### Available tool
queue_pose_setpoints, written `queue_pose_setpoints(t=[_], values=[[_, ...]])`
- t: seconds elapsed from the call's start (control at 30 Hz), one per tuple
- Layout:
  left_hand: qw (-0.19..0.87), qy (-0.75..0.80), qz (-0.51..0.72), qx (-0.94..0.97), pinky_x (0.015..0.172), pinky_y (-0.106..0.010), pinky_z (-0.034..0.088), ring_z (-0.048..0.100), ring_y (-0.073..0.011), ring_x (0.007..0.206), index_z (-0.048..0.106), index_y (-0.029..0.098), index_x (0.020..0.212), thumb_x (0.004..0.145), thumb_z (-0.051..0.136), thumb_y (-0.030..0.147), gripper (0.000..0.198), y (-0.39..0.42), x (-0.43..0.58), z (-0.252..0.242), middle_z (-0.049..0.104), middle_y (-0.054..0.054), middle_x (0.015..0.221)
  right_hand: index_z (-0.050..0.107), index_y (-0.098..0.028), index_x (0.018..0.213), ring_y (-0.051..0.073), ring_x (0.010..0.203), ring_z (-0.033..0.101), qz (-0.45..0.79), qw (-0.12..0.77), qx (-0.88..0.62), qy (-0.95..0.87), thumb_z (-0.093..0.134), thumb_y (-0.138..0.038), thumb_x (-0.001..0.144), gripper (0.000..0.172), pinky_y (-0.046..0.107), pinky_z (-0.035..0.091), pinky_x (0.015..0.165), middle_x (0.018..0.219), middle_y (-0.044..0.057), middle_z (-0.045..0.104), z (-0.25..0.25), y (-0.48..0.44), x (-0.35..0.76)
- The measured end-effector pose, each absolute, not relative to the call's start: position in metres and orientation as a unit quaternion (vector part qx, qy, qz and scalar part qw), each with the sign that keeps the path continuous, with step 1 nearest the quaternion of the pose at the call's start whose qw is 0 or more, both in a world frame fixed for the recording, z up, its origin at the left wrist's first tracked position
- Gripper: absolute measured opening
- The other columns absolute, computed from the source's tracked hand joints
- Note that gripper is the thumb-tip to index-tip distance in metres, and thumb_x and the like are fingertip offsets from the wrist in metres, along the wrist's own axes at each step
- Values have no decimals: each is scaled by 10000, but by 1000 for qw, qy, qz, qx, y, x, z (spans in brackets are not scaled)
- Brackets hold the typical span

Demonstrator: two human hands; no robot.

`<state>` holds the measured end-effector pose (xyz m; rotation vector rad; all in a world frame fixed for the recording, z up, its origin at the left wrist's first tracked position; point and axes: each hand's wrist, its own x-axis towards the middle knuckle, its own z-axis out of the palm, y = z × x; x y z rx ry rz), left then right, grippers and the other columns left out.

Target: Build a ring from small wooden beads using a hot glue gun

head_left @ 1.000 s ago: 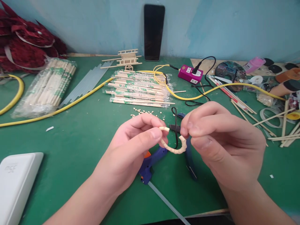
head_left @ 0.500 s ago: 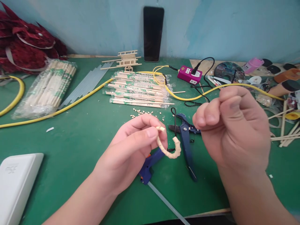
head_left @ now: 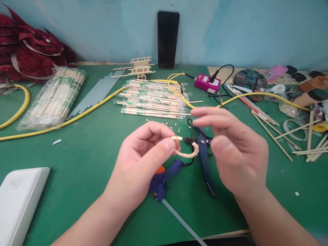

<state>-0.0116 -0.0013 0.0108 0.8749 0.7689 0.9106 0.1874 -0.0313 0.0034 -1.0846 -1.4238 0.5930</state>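
Head view records the right hand [head_left: 238, 150] released from the curved strip of small wooden pieces [head_left: 186, 154], its fingers loosely parted just beside it, while the left hand [head_left: 143, 157] alone pinches the strip's end.

Two hands [head_left: 140, 160] [head_left: 238, 153]; one curved wooden strip [head_left: 186, 154]; one glue gun [head_left: 164, 179]; two chopstick bundles [head_left: 151, 100] [head_left: 55, 97]

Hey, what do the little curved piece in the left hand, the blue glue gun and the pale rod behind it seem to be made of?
The curved piece looks like small matte, unpainted wooden bits, judging by the pale colour. The glue gun looks like glossy blue moulded plastic. The rod looks like translucent hot-melt glue, as light shows through it.
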Motion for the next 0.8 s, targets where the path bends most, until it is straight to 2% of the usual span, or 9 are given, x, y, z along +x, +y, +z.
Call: queue_pose_setpoints(t=[0.1, 0.2, 0.43, 0.67, 0.8], values=[[696, 362, 437, 439, 889, -217, 586, 703, -129, 950, 785, 279, 982, 1034, 817, 264, 63, -6, -11, 12, 748, 21, 971, 831, -271, 1176, 264, 1097, 781, 278, 568, -465, -619, 802, -153, 945, 261, 420, 624, 966, 1134, 40, 839, 4, -33, 185], [694, 346, 444, 449, 882, -204, 593, 698, -118, 948, 786, 284, 990, 1045, 804, 241, 72, -8, -10, 12, 736, 28, 969, 811, -275, 1096, 216, 934, 775, 281, 551, -468, -631, 767, -92, 943, 242, 375, 613, 828, 1010, 7, 839, 5, -35, 181], [724, 340, 440, 408, 894, -202, 618, 719, -129, 989, 789, 261, 971, 1022, 828, 255, 64, -2, -12, 9, 734, 6, 1024, 801, -251, 1080, 180, 868, 754, 276, 557, -469, -627, 779, -43, 900, 276, 341, 596, 767, 956, -8, 819, 4, -35, 181], [688, 345, 456, 448, 786, -189, 589, 667, -123, 925, 794, 284, 1045, 1021, 833, 261, 51, -4, -10, 8, 706, 5, 1000, 795, -252, 1011, 169, 802, 718, 263, 568, -467, -624, 741, 3, 914, 278, 335, 577, 709, 886, -12, 790, 3, -36, 180], [641, 355, 470, 492, 825, -181, 603, 676, -113, 928, 799, 272, 1012, 1029, 808, 200, 74, -6, -7, 9, 727, 15, 992, 796, -259, 1007, 182, 789, 719, 268, 569, -470, -620, 741, -9, 914, 272, 344, 590, 695, 873, -3, 786, 4, -37, 181]])
